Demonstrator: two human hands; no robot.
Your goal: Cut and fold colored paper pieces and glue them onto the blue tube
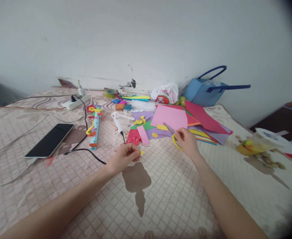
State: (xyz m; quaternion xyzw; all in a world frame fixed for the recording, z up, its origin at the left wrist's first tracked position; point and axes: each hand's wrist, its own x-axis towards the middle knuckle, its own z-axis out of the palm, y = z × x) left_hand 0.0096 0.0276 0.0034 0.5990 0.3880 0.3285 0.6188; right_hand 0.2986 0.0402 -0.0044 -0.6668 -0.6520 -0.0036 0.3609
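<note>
My right hand is closed on a pair of scissors with yellow handles, its blades pointing up and left over the paper. My left hand is pinched above the tablecloth; what its fingertips hold, if anything, is too small to make out. A tiny yellow scrap shows right beside those fingertips. Just beyond my hands are a pink paper strip, a red piece of paper, a yellow paper piece and a large pink sheet. A white glue gun lies beyond my left hand.
At left are a phone on a charging cable, a power strip and a light-blue stick decorated with paper pieces. Toward the back right stand a blue bag and a white plastic bag. A plastic cup lies at right.
</note>
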